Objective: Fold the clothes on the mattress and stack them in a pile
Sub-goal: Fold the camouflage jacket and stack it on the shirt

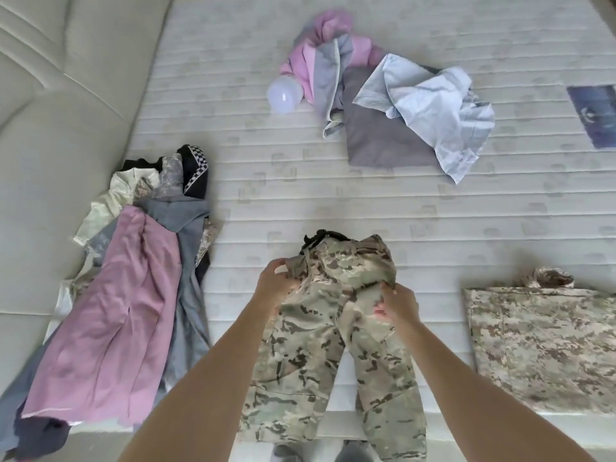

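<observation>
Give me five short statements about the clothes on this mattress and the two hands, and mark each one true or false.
1. Both hands, left hand and right hand, grip the camouflage trousers near the waist. True.
2. The trousers are already folded into a square. False: both legs lie spread apart.
3. A pink garment lies on the left heap. True.
4. The folded camouflage garment lies left of the trousers. False: it lies right of them.
5. A light blue shirt lies crumpled farther up the mattress. True.

Head camera, looking steeply down, close over mattress (300, 195).
</observation>
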